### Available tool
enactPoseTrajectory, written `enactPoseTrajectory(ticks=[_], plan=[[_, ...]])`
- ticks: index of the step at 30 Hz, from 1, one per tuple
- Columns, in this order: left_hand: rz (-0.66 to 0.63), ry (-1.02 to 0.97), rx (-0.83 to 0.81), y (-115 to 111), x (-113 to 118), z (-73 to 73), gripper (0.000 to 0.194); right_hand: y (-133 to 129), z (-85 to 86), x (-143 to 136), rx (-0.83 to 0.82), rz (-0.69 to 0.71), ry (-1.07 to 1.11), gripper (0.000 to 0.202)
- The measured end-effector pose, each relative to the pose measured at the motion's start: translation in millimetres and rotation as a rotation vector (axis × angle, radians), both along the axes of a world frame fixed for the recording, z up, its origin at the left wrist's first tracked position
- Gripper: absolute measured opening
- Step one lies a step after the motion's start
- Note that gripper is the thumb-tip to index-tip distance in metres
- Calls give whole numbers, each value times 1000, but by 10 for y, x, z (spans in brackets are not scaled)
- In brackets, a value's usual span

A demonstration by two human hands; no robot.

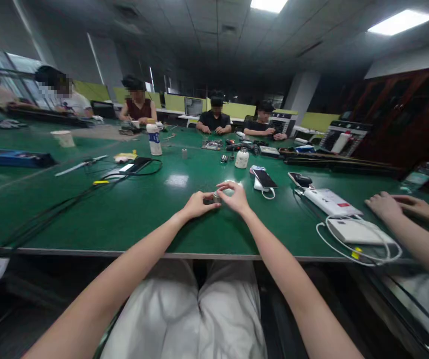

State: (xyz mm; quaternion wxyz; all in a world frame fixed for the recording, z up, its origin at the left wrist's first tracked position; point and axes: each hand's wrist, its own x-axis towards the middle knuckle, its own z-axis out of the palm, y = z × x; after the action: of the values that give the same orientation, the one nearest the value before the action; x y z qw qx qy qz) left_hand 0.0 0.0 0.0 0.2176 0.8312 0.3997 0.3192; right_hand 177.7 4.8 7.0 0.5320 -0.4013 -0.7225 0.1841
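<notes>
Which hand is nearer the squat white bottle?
Right. The right hand is in front of the squat white bottle, fingers on a small metal cylinder; the left hand is at that cylinder's other side, farther left.

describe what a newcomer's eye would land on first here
Probably the broad green table, which stretches across the view. At its near side, the left hand and right hand meet around a small metallic cylinder. The blue-and-white bottle also stands out, upright beyond them to the left.
</notes>
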Motion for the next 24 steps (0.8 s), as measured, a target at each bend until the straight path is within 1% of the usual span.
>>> enactPoseTrajectory(ticks=[8,12,17,24], plan=[[11,-7,9,0,2,6,40,26,-11,23,-60,24,53,21],[10,-9,16,8,5,-2,39,26,-9,17,-96,38,97,18],[7,-13,28,23,4,-14,37,11,-15,0,-127,96,122,26],[1,-9,29,26,0,-21,37,31,-41,-31,-168,197,186,25]])
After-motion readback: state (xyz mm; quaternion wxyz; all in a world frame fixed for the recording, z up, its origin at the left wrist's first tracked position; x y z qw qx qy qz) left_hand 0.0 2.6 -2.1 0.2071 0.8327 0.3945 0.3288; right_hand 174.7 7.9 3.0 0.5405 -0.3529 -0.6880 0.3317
